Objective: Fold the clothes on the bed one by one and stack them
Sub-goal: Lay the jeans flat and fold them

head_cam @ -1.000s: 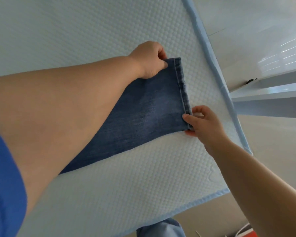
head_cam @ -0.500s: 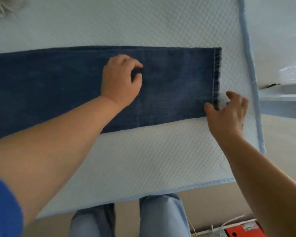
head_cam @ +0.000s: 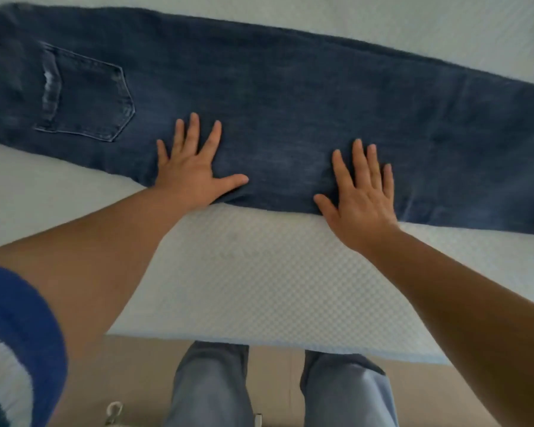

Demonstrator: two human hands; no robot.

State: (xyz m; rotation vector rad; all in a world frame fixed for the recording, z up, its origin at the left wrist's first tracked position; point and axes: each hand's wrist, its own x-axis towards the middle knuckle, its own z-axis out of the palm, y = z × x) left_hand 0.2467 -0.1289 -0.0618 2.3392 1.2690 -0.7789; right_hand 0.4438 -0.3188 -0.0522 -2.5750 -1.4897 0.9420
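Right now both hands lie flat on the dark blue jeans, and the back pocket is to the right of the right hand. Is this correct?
Not quite. The back pocket is left of the left hand, not right of the right hand. The head view shows it. Both hands do lie flat on the dark blue jeans.

The person wears a blue short sleeve (head_cam: 22,328) with white, and light-blue jeans (head_cam: 210,386).

Head view: worn on the head, aimed forward and steeply down.
Nearness: the bed (head_cam: 259,282) edge is seen close, at arm's reach.
Shared part: none, one view only.
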